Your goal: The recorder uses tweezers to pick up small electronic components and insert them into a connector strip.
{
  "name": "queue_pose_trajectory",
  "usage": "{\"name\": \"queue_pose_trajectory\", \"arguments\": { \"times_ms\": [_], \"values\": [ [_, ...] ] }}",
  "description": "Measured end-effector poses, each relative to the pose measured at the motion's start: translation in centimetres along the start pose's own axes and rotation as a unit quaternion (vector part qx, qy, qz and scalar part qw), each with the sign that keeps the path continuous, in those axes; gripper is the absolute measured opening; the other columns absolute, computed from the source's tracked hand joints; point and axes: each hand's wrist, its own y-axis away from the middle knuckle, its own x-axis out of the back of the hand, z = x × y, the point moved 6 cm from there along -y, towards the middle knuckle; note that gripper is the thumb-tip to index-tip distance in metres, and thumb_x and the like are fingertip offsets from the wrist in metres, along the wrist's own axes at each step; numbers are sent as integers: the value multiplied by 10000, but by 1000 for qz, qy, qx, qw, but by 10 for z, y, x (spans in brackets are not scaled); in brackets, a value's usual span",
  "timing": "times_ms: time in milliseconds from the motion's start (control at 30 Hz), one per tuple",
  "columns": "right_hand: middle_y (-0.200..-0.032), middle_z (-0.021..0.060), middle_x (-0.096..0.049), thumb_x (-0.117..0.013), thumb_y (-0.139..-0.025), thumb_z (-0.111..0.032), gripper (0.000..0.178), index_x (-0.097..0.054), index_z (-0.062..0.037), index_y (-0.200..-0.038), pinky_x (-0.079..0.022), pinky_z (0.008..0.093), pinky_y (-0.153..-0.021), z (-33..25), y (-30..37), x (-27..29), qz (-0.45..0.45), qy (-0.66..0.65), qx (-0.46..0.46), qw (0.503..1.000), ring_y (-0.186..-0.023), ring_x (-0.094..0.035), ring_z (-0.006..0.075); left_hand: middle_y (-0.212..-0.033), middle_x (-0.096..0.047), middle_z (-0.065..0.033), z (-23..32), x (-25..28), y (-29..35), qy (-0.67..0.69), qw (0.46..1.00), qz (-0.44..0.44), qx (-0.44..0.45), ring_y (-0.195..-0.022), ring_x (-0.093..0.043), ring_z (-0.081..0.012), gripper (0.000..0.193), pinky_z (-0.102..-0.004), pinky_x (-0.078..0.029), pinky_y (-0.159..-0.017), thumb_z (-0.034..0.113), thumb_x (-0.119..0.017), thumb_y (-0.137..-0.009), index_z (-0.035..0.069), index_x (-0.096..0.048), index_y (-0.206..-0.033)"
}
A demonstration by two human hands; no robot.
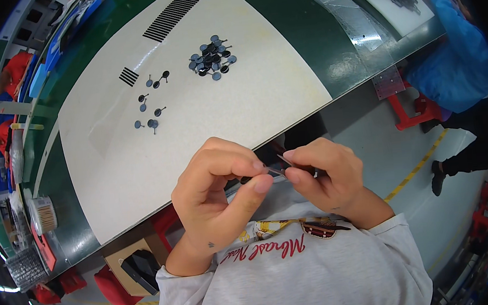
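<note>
Many discs (211,58) on sheet (206,115) beyond left hand (215,184)

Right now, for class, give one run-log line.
left hand: pinching thin part | right hand: pinching thin part, kinds unclear | white sheet: heap of round pieces, black strips aligned

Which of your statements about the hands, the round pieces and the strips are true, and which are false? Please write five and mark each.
1. The left hand and the right hand are close together, with something small and thin at their fingers. True.
2. The long row of dark strips lies farther from the person than the pile of round pieces. True.
3. All the round pieces are in the pile. False: several loose round pieces lie left of it.
4. The person's sleeves are blue. False: the sleeves are light grey.
5. The hands are touching the pile. False: they are well apart from it.
</note>
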Motion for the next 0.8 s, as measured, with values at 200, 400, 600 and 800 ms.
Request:
{"name": "queue_pose_trajectory", "arguments": {
  "times_ms": [200,400,600,800],
  "values": [
    [-636,76,-552,-642,-638,-35,242,-509,3,-837,-389,238,-390,-7,3,2,-17,77,88,993,-465,-508,163,-805,-495,-86,-12,-1,3,122,982,44,137,-723,-473,-94,166,-188,-387,-638,-92,-541,-695,-40,-497,-846],
    [-627,69,-546,-659,-632,-65,266,-498,-6,-835,-388,244,-393,-11,6,4,-24,106,123,986,-457,-501,162,-678,-460,-59,-22,-4,4,182,957,3,228,-622,-419,-116,155,-222,-335,-566,121,-589,-704,27,-490,-778],
    [-644,78,-556,-653,-631,-46,256,-498,-3,-831,-385,241,-394,-7,2,3,-32,69,88,993,-459,-506,165,-761,-528,-85,-10,2,-1,55,994,12,95,-692,-479,-108,151,-195,-365,-592,-72,-601,-647,-17,-550,-778],
    [-616,71,-552,-635,-640,-23,235,-502,10,-831,-393,234,-397,-2,1,3,-45,15,32,998,-455,-507,158,-741,-539,-96,12,-1,1,-224,973,-3,-62,-670,-498,-140,180,-220,-382,-589,-50,-645,-597,-13,-562,-753]
  ]
}}
